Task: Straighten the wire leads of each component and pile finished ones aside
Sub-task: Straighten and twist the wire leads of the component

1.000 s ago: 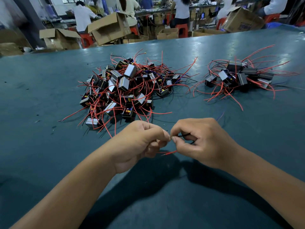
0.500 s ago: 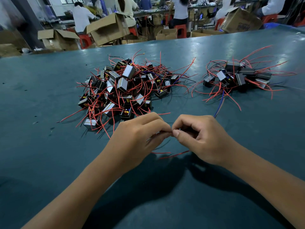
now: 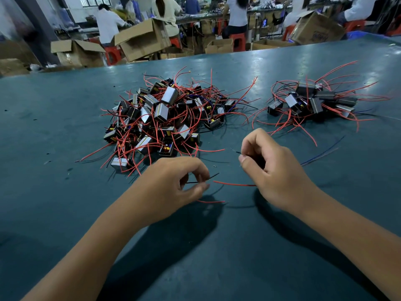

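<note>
My left hand (image 3: 173,187) hovers low over the green table (image 3: 54,192) with curled fingers and pinches a thin black wire lead (image 3: 211,177). A red lead (image 3: 211,201) pokes out beneath it. My right hand (image 3: 271,170) is curled round something dark and pinches a short black lead tip (image 3: 237,152) at thumb and forefinger. A red lead (image 3: 234,184) sticks out of it to the left. The component's body is hidden. The large tangled pile of components (image 3: 165,118) lies behind my left hand. A smaller pile (image 3: 312,103) lies at the far right.
A loose blue wire (image 3: 325,151) lies on the table right of my right hand. Open cardboard boxes (image 3: 143,38) and several seated people (image 3: 108,25) are beyond the table's far edge.
My hands, which met at the fingertips, have drawn apart: the right moved up and right, the left stayed low. The leads now show in the gap between them.
</note>
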Motion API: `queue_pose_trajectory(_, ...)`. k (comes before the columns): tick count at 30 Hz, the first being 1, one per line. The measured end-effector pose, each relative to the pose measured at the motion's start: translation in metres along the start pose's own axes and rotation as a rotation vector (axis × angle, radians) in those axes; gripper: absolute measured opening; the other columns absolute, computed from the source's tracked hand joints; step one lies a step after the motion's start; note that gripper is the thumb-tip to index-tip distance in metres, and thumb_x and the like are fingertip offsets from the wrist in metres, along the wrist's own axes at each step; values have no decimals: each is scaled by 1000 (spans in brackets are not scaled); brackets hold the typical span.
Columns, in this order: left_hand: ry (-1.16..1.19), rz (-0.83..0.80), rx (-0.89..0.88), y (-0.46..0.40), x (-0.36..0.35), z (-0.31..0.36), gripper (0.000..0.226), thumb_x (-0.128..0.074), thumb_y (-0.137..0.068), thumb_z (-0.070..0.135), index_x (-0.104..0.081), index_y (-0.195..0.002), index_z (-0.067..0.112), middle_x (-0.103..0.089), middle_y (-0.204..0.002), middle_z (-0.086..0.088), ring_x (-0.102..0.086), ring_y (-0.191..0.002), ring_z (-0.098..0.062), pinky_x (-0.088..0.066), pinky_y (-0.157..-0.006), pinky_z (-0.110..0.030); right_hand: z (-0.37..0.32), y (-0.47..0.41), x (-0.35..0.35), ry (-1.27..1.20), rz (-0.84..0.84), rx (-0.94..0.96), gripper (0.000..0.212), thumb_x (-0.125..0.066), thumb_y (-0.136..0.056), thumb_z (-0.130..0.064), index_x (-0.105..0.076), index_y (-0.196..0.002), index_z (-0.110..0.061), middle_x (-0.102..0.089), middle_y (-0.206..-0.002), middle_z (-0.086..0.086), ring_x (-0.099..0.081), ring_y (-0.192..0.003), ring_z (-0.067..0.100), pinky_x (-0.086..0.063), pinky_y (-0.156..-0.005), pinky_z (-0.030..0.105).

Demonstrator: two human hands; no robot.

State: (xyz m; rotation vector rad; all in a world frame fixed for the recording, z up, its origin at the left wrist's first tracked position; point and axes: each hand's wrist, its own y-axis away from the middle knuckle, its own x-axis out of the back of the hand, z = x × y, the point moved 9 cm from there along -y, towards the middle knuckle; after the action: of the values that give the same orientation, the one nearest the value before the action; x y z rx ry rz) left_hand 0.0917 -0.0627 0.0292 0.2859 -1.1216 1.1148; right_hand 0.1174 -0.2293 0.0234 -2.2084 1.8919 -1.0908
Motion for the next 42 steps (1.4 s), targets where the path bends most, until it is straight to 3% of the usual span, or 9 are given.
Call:
queue_pose_trajectory(3,85,97,73,0,2,-7,33,-77,-85,26,-61,-114,27,-65,-94,19,-47,-59,-15,-44,-60,-26,1,0,0,53,8,-14,16,-63,-90,-5,-52,-88,-17,-55,-68,-8,-47,-59,4,-36,-58,10)
queue_pose_trajectory(7,7,347,30,2,32,-5,18,-76,-86,19,-62,-98,23,-54,-84,24,-40,-59,-7,-32,-59,-10,1,0,6,184,27,-18,14,-65,-88,-11,-60,-99,-19,-62,-96,-9,-53,-91,-3,-37,-79,8)
queue_pose_trajectory(9,-5,229,-67,0,23,5,12,-75,-85,22,-64,-90,21,-55,-82,19,-44,-62,-4,-34,-61,-12,-5,0,6,251,28,30,13,-64,-89,-15,-61,-102,-19,-60,-106,-7,-51,-103,3,-39,-92,18)
queue_pose_trajectory(13,-239,-73,-147,4,-21,15,24,-66,-89,48,-67,-98,26,-64,-94,14,-54,-72,-5,-50,-64,-31,-25,6,-10,382,-94,251,16,-61,-89,-19,-63,-104,-14,-60,-103,-5,-53,-102,14,-40,-90,23)
queue_pose_trajectory(17,-316,-126,-147,4,-30,14,25,-68,-90,47,-69,-107,28,-65,-96,11,-66,-83,-18,-55,-64,-39,-26,12,-31,541,-235,359,19,-67,-92,-20,-66,-108,-10,-64,-105,1,-58,-103,23,-45,-92,32)
queue_pose_trajectory(25,-341,-233,-117,3,-39,9,23,-55,-99,43,-66,-118,37,-63,-108,12,-63,-98,-15,-53,-75,-39,-25,12,-34,608,-261,353,21,-69,-90,-23,-66,-108,-12,-65,-99,2,-61,-95,24,-53,-83,38)
queue_pose_trajectory(30,-240,-152,-96,2,-25,12,12,-61,-89,27,-67,-99,25,-66,-91,12,-55,-74,-10,-49,-66,-34,-15,9,-38,540,-282,226,15,-59,-96,-26,-66,-105,-16,-64,-91,-1,-61,-85,22,-49,-77,39)
queue_pose_trajectory(34,-55,-49,22,0,-12,0,11,-68,-87,13,-62,-89,22,-57,-72,23,-48,-61,-1,-34,-60,-10,-7,5,-27,298,-164,68,5,-64,-93,-16,-68,-90,-16,-63,-77,-7,-55,-72,9,-42,-70,23)
queue_pose_trajectory(42,219,108,163,3,-5,-13,13,-69,-93,17,-62,-85,25,-67,-73,9,-61,-48,-9,-48,-51,-21,14,7,-27,-137,-114,-199,17,-60,-93,-12,-65,-89,-28,-68,-68,-5,-54,-57,18,-44,-55,29)
